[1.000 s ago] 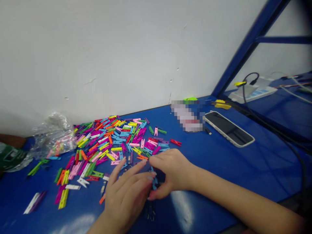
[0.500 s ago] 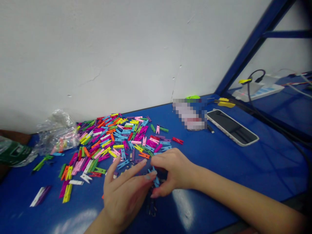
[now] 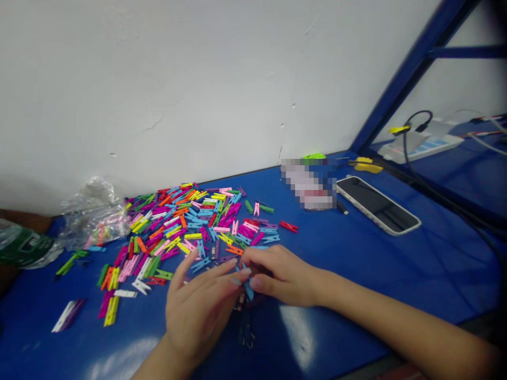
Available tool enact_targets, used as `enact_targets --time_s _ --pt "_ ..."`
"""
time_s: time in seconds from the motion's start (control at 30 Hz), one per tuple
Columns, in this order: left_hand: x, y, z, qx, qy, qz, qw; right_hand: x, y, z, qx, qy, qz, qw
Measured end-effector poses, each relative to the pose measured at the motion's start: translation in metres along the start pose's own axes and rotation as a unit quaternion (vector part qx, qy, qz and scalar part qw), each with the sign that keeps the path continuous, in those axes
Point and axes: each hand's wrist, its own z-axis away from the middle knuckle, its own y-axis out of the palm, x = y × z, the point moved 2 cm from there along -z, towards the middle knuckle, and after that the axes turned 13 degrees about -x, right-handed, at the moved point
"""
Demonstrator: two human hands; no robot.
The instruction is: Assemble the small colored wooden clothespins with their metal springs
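Observation:
In the head view, a small light blue clothespin (image 3: 249, 289) is held tilted between my two hands. My right hand (image 3: 283, 274) pinches it from the right with thumb and index finger. My left hand (image 3: 202, 311) meets it from the left, its fingertips pressed against the clothespin and partly covering it. Just below the hands lie small dark and metal bits (image 3: 247, 338), too blurred to name. A large pile of coloured clothespins (image 3: 190, 216) spreads beyond my left hand.
A clear plastic bag (image 3: 95, 211) and a green-labelled bottle (image 3: 27, 245) lie at the left. White and purple clothespins (image 3: 68, 315) lie apart at the front left. On the right are a phone (image 3: 378, 203), cables and a power strip (image 3: 425, 149). A wall rises behind.
My right thumb has moved up and closer to its index finger, closing around the blue clothespin. The clothespin has shifted slightly left and up. My left hand has barely moved.

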Motion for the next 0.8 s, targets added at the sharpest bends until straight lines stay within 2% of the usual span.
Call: enact_targets --time_s 0.13,0.23,0.4,0.47,0.63,0.8 --pt "0.003 0.001 0.002 0.006 -0.008 -0.008 1.0 0.0 0.002 0.001 0.01 0.069 -0.117 0.991" --pt "0.007 0.004 0.003 0.056 -0.002 -0.041 0.998 -0.002 0.005 0.0 0.001 0.117 -0.202 0.972" --pt "0.01 0.005 0.004 0.071 -0.005 -0.063 0.995 -0.008 0.011 -0.003 0.028 0.217 -0.365 0.905" --pt "0.01 0.005 0.005 0.074 -0.006 -0.071 0.995 -0.011 0.012 -0.005 0.025 0.241 -0.393 0.887" --pt "0.013 0.007 0.006 0.086 -0.011 -0.083 0.993 -0.014 0.011 -0.005 0.007 0.266 -0.427 0.864" --pt "0.014 0.01 0.006 0.1 -0.012 -0.089 0.991 -0.015 0.01 -0.005 0.019 0.28 -0.413 0.866"
